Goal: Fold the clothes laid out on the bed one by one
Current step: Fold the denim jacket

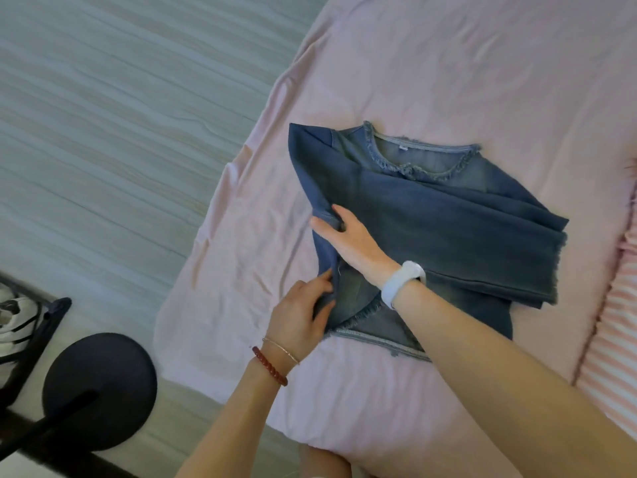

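Denim top [431,215] mid-fold near bed [448,63] left edge, sides turned in, final folds left. Left hand [303,315] pinches side fold; right hand [348,236] flat, pressing cloth. Striped garment [613,339] at right edge unfolded.

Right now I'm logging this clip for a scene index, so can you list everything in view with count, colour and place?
denim top: one, blue, frayed edges, partly folded on the bed's middle.
bed sheet: one, pale pink, covers the bed.
striped fabric: one, pink and white, at the bed's right edge.
floor: grey-beige wood grain, left of the bed.
round base: one, black, on the floor, lower left.
rack: one, dark frame, far left edge.
left hand: red bead bracelet, thin chain, pinches the top's lower left edge.
right hand: white wristband, rests on the folded sleeve, thumb at the top's left edge.
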Tool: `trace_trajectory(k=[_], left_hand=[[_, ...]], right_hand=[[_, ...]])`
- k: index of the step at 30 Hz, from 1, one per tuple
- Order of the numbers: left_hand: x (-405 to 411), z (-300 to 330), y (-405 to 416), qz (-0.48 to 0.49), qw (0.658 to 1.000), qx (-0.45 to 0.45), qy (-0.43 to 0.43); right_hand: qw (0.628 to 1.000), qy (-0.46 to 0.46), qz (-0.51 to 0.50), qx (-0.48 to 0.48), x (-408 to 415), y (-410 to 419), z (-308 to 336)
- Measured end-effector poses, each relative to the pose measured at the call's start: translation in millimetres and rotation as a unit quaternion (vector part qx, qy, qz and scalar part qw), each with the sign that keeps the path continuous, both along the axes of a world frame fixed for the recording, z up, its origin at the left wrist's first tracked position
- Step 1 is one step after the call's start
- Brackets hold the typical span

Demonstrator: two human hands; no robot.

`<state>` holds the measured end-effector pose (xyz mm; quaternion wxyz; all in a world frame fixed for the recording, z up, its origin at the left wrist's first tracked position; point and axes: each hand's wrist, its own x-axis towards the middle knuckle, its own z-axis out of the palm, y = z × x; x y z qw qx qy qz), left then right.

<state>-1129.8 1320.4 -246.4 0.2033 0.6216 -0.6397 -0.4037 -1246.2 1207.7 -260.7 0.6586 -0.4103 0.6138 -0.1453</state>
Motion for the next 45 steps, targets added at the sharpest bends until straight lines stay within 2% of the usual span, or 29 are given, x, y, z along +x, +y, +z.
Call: trace_trajectory(k=[4, 6, 8, 11, 17, 27, 30, 33, 35, 38, 41, 45], left_hand=[[-9, -3, -2, -0.062, 0.998, -0.014, 0.013], [-11, -6, -1, -0.043, 0.999, -0.024, 0.023], [-17, -4, 3, -0.033, 0.998, -0.043, 0.026], [-38, 2, 7, -0.094, 0.992, -0.08, 0.004], [-114, 15, 5, -0.201, 0.971, -0.132, 0.015], [-212, 3, 11, -0.277, 0.954, -0.111, 0.023], [-228, 0, 12, -0.283, 0.956, -0.079, 0.016], [-232, -6, 8, -0.244, 0.96, -0.138, -0.03], [-228, -13, 1, -0.198, 0.958, -0.172, -0.116], [-221, -29, -10, -0.148, 0.953, -0.099, -0.244], [-213, -41, -14, -0.152, 0.945, -0.009, -0.288], [-210, -44, -9, -0.226, 0.922, -0.069, -0.305]], right_hand=[[0.978, 0.163, 0.104, -0.081, 5, -40, -4], [0.965, 0.212, 0.092, -0.126, -5, -48, -3], [0.973, 0.173, 0.039, -0.15, -25, -44, 1], [0.975, 0.12, -0.046, -0.182, -69, -21, 13], [0.951, 0.157, -0.169, -0.205, -166, 17, 22], [0.943, 0.168, -0.167, -0.235, -269, 34, 13], [0.945, 0.193, -0.155, -0.214, -291, 41, -1], [0.945, 0.259, -0.154, -0.129, -303, 50, -16], [0.942, 0.28, -0.157, -0.102, -302, 62, -23], [0.938, 0.272, -0.19, -0.102, -288, 81, -26], [0.924, 0.299, -0.211, -0.11, -281, 85, -25], [0.896, 0.329, -0.245, -0.172, -275, 90, -17]])
